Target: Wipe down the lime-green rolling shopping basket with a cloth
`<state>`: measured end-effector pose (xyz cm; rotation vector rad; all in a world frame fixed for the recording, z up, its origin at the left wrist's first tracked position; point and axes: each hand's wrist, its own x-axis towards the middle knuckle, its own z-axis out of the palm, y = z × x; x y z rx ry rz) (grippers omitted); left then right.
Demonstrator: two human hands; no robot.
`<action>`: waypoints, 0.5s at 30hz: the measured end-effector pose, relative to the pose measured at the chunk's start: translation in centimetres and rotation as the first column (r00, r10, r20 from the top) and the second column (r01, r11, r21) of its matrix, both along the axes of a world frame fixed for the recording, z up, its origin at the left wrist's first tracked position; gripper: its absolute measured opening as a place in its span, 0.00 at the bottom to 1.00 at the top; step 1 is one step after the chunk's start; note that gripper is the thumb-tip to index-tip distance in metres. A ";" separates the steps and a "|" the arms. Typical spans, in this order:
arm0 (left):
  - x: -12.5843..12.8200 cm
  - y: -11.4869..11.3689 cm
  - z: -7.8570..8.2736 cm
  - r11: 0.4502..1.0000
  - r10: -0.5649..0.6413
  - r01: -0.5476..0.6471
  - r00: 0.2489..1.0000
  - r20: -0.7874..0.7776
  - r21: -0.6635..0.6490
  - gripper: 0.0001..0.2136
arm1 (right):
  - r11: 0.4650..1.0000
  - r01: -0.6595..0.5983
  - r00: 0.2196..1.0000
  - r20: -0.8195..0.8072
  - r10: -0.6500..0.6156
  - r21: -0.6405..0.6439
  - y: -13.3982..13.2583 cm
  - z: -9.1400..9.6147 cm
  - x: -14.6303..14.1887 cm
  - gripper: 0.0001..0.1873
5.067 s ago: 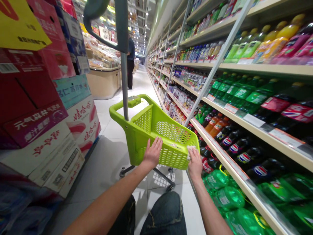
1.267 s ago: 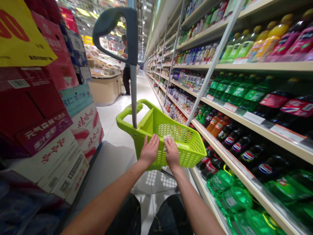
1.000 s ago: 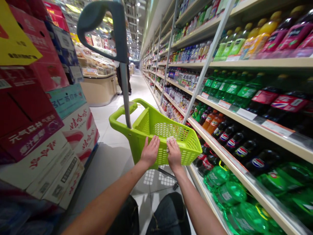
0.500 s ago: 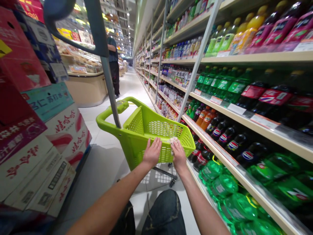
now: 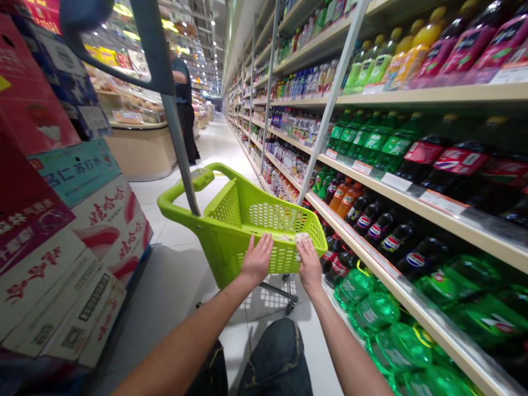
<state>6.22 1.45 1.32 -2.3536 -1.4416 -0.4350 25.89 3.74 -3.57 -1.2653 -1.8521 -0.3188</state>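
Against the frame from half a second ago, the right hand (image 5: 309, 261) sits a little farther right along the near rim of the green basket (image 5: 214, 242), carrying the white cloth (image 5: 302, 240) with it, so the gap between the hands is wider. The left hand (image 5: 256, 259) keeps its place on the same rim. The view has turned slightly to the right, and the trolley's grey handle (image 5: 154, 49) and the stacked boxes (image 5: 103, 214) lie a bit farther left.

The basket stands in front of both hands, its open top facing up and its right end near the shelves (image 5: 429, 93). The grey pole (image 5: 178, 148) rises at its left side. The cloth lies at the right part of the near rim, under the right hand and well apart from the left.

The left hand is flat, its fingers straight and close together, touching the near wall and rim; no object shows in it. The right hand's fingers bend over the bunched cloth and hold it against the rim; whether the thumb pinches it too cannot be told.
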 end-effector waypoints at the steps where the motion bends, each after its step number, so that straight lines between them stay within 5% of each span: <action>1: -0.4 0.0 0.1 1.000 0.010 -0.010 1.000 -0.002 -0.005 0.23 | 0.998 0.055 0.998 -0.032 -0.055 0.011 0.1 0.0 0.5 0.26; 3: -1.2 -0.1 0.4 1.000 0.024 -0.025 1.000 -0.008 -0.011 0.23 | 0.991 0.136 0.987 -0.085 -0.133 0.021 0.3 0.0 1.3 0.26; 7: -1.7 -0.2 0.4 0.999 0.052 -0.052 0.999 -0.007 -0.002 0.23 | 0.996 0.084 0.994 -0.069 -0.081 0.034 0.1 -0.8 1.4 0.26; 15: -1.6 -1.6 -0.8 1.000 0.014 -0.014 0.999 -0.052 -0.005 0.24 | 0.986 0.154 0.987 -0.041 -0.157 -0.068 -3.2 -8.0 4.3 0.27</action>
